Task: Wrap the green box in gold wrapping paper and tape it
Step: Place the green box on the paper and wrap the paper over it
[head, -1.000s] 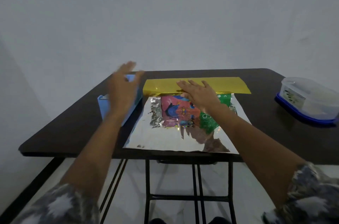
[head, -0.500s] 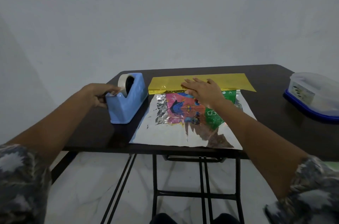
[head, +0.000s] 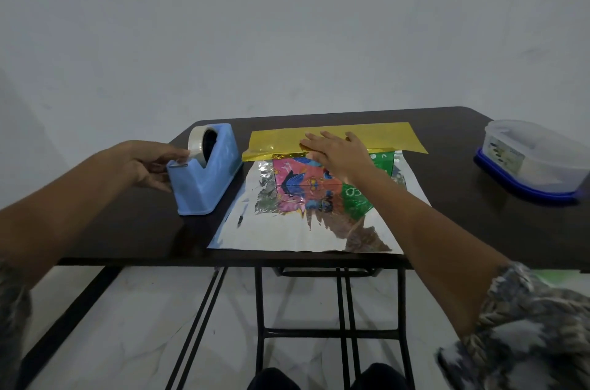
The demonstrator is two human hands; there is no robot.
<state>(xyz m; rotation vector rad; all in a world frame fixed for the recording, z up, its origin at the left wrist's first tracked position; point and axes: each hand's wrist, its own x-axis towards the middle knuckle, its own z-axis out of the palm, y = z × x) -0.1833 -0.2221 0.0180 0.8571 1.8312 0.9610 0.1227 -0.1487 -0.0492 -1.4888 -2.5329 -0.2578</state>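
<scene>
The left hand (head: 150,163) curls round the cutter end of the blue plastic tape dispenser (head: 207,179), thumb up by the clear tape roll (head: 197,144) (whether it has actually pinched the loose tail, I cannot tell). To its right, near the middle of the dark table (head: 447,198), sits the green box (head: 381,160), its glossy printed front facing me. It rests on the gold wrapping paper (head: 335,139), whose crinkly mirror-silver underside is spread out toward the near edge. The right hand (head: 338,150) lies flat and open, pressing the gold flap down on the box top. That flap runs long left to right, so I reckon any strip must travel rightward from the dispenser to its edge, and the left hand is nearer. Far right stands a lidded plastic container (head: 536,160).
</scene>
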